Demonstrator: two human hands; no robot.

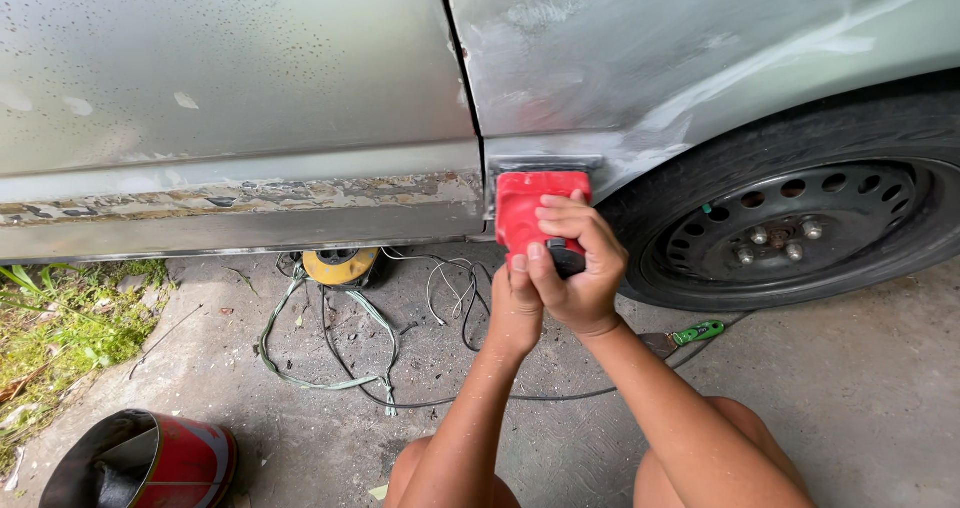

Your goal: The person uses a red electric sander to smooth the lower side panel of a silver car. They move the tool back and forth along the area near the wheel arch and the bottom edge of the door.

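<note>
A big silver car (250,78) fills the top of the view, with its paint rubbed dull and patchy. A dark gap (462,78) runs down between the door and the back panel. One black wheel (800,228) sits on the right, and I can count four nuts in its middle. The floor (860,388) under the car is grey concrete, with a patch of green grass (70,323) at the left edge.

One red bucket (150,463) lies tipped on its side in the bottom left corner. A loose tangle of wires and green cord (340,343) sprawls on the floor just under the door. One yellow round thing (340,265) rests at the top of that tangle. One small tool with a green handle (697,333) lies by the wheel.

The person squats close, both knees showing at the bottom. One red sanding block (528,213) is pressed flat on the low corner of the back panel, just beside the wheel. The right hand (580,263) wraps around it, fingers curled over the front. The left hand (515,303) is tucked under and grips it too.
</note>
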